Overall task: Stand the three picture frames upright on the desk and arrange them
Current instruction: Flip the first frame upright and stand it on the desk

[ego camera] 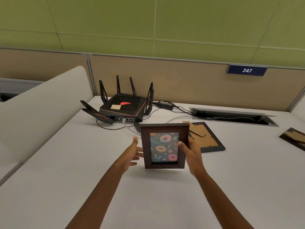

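A dark brown picture frame (146,146) with a doughnut print is held upright above the white desk (66,162), its picture facing me. My right hand (192,152) grips its right edge, thumb across the front. My left hand (132,154) is just left of the frame with fingers spread; its fingertips reach behind the frame's left edge, and contact is unclear. A second frame (208,139) lies face down behind my right hand, cardboard back and stand showing. A third frame (293,138) lies face down at the desk's right edge.
A black router (123,108) with several antennas sits at the back left, cables and a power brick (165,104) trailing right to an open cable slot (231,115). A white divider (41,104) borders the desk's left side. A partition carries a "247" sign (247,70).
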A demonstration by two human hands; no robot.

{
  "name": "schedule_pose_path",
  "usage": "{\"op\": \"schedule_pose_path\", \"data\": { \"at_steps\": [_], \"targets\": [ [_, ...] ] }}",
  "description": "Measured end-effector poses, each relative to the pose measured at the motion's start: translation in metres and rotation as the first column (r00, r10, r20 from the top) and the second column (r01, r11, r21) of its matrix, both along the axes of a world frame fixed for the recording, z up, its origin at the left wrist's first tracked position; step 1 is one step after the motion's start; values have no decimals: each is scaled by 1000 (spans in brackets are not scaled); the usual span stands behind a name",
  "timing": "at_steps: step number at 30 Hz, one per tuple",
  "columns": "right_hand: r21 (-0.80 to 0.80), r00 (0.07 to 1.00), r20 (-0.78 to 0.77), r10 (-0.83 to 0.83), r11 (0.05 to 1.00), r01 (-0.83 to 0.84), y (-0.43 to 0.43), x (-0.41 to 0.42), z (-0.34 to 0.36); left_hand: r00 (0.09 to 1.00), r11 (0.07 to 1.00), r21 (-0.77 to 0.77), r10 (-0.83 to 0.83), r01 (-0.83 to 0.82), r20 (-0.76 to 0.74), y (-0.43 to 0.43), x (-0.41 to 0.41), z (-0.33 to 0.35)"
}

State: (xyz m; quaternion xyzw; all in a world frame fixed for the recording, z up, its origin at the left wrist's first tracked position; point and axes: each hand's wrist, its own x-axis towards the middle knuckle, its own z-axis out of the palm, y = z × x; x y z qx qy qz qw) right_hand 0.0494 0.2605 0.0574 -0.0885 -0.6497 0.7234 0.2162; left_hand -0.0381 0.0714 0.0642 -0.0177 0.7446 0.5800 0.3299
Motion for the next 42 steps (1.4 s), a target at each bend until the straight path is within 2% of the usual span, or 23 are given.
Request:
{"op": "schedule_pose_path", "data": {
  "at_steps": [9, 17, 26, 34, 36, 38, 40, 42],
  "targets": [
    [-46, 1000, 11, 23, 999, -22, 17, 3, -4, 996, 953, 292, 70, -81, 48, 29, 3, -11],
    [-30, 995, 68, 75, 997, -73, 18, -3, -8, 982, 894, 409, 149, -183, 115, 41, -3, -13],
    [-113, 987, 137, 78, 992, -63, 25, -8, -19, 969, 881, 406, 200, -242, 144, 50, -2, -14],
    [-74, 978, 165, 128, 990, -117, 34, -13, -19, 958, 879, 384, 236, -283, 165, 56, 0, -12],
    [-40, 973, 190, 128, 992, -123, 36, -13, -18, 954, 897, 326, 296, -297, 54, 60, 3, -7],
    [5, 968, 209, 137, 990, -141, 39, -11, -18, 887, 884, 248, 439, -397, -145, 68, 9, 2],
    [48, 965, 215, 151, 985, -164, 46, -8, -16, 712, 846, 181, 523, -502, -468, 76, 15, 15],
    [115, 966, 228, 120, 982, -149, 56, -2, -15, 490, 842, 165, 445, -513, -750, 85, 20, 29]
  ]
}}
